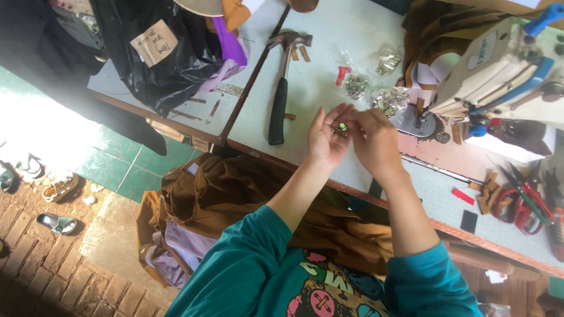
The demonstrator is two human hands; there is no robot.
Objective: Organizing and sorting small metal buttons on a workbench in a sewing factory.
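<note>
My left hand [325, 140] and my right hand [372, 142] meet over the pale table top [317, 100], fingertips together. Between them they pinch a small metal piece [339, 129], partly hidden by the fingers. Just beyond the hands lie small clear bags of shiny metal fittings [356, 86], with another bag [388, 101] by my right hand. Both my sleeves are teal.
A hammer with a black handle [279, 94] lies left of the hands. A white and blue sewing machine [505, 64] stands at the right, with red-handled scissors [523, 202] near it. Brown cloth [235, 194] hangs below the table edge. A black plastic bag [170, 58] sits at the back left. Sandals [56, 223] lie on the floor.
</note>
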